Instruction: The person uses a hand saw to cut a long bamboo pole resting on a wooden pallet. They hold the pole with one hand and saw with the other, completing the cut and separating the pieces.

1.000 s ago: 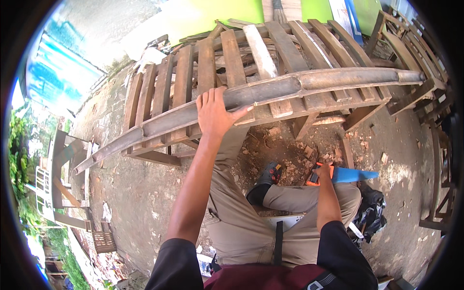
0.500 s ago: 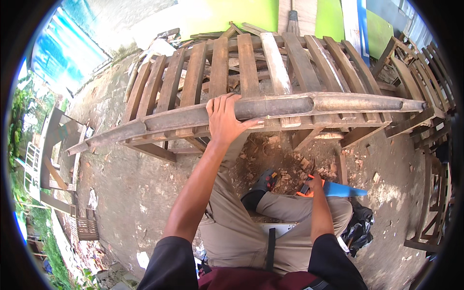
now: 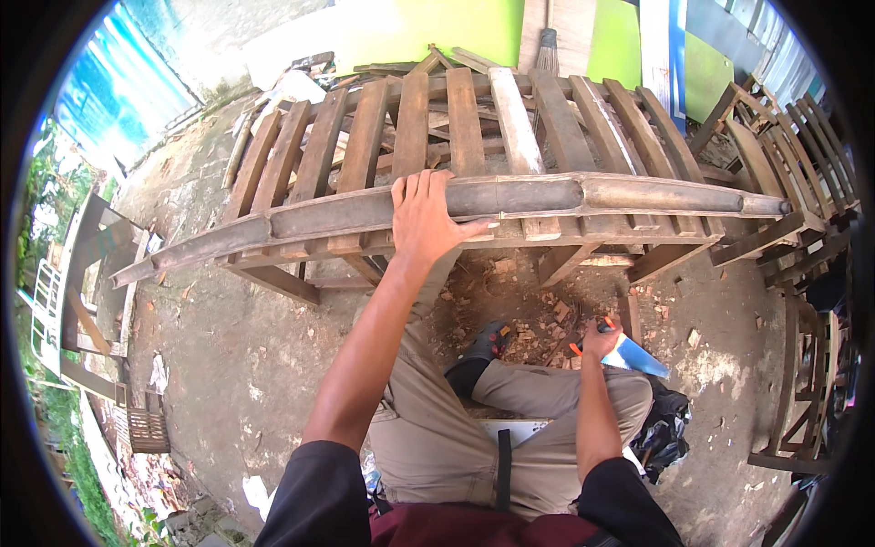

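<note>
A long split bamboo pole [image 3: 346, 215], its hollow side and nodes showing, lies across the near edge of a slatted wooden bench [image 3: 412, 123]. My left hand [image 3: 425, 214] is closed over the bamboo near its middle, fingers over the far rim and thumb stretched along the near side. Low on the right, above my bent knee, my right hand [image 3: 600, 341] is wrapped round the handle of a hand saw [image 3: 635, 357]. Orange and black parts of the handle show beside the fingers. The saw's bluish blade points down to the right, apart from the bamboo.
Wood chips [image 3: 538, 333] litter the ground below the bench. A black plastic bag [image 3: 663, 428] lies by my right knee. More wooden frames [image 3: 802, 392] stand at the right, and a broom [image 3: 547, 53] leans at the back. A plastic crate [image 3: 143, 428] sits at the left.
My right hand has risen slightly, and the saw's blade has swung from pointing right to slanting down right. My left hand keeps its hold on the bamboo. The whole view has shifted a little.
</note>
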`<state>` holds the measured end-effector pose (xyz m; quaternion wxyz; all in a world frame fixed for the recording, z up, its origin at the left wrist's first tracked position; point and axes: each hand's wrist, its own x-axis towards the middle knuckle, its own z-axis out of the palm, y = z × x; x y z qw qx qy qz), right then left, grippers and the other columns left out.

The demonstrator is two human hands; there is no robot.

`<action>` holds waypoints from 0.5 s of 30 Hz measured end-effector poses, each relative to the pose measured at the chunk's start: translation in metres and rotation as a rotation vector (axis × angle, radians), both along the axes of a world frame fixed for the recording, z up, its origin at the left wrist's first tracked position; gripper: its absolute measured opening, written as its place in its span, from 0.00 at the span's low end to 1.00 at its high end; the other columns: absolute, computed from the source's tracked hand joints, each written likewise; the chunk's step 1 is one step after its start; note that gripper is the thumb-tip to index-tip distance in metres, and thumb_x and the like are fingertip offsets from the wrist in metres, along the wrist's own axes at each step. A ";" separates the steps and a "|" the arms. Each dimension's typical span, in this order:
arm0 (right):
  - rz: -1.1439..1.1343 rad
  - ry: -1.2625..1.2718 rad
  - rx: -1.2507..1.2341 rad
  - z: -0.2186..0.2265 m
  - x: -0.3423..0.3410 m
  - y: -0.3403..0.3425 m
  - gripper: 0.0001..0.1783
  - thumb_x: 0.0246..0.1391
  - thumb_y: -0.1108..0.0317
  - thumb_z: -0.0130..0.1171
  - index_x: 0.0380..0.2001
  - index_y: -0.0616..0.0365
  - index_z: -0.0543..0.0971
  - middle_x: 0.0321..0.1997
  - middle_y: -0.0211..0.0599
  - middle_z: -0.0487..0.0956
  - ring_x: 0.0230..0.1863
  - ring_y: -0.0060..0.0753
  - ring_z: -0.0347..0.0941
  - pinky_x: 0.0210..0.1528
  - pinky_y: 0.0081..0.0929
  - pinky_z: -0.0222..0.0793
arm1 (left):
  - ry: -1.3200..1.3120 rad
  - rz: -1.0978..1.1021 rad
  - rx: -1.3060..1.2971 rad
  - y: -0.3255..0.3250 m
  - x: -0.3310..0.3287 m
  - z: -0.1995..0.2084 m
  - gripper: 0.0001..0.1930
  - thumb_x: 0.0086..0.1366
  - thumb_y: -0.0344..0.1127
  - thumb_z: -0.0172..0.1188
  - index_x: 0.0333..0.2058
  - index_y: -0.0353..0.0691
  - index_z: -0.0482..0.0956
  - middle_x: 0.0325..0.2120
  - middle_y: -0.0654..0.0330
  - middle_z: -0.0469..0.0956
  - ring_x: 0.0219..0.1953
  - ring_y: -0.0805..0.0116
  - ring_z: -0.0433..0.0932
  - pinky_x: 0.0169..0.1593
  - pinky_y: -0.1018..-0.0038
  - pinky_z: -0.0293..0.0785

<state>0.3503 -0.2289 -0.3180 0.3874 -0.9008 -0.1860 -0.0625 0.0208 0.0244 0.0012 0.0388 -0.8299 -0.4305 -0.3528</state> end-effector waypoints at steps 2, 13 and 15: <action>-0.069 -0.067 0.222 0.031 -0.011 -0.007 0.29 0.48 0.71 0.68 0.53 0.61 0.69 0.51 0.52 0.73 0.50 0.55 0.73 0.55 0.48 0.67 | 0.026 0.002 -0.021 0.003 -0.001 -0.001 0.46 0.39 0.67 0.77 0.50 0.37 0.76 0.45 0.58 0.75 0.54 0.58 0.70 0.65 0.59 0.56; 0.302 0.286 0.803 0.283 -0.154 -0.117 0.11 0.69 0.70 0.49 0.51 0.64 0.69 0.27 0.29 0.68 0.22 0.20 0.63 0.26 0.20 0.64 | 0.125 0.019 -0.104 0.016 -0.006 0.004 0.38 0.59 0.71 0.60 0.46 0.35 0.77 0.43 0.53 0.79 0.51 0.55 0.75 0.61 0.59 0.62; 0.379 0.354 0.788 0.288 -0.161 -0.126 0.08 0.70 0.68 0.50 0.41 0.63 0.71 0.23 0.27 0.67 0.20 0.19 0.62 0.23 0.20 0.60 | 0.092 0.041 -0.172 0.022 -0.006 0.005 0.35 0.66 0.67 0.53 0.45 0.34 0.78 0.44 0.52 0.81 0.51 0.55 0.75 0.61 0.59 0.62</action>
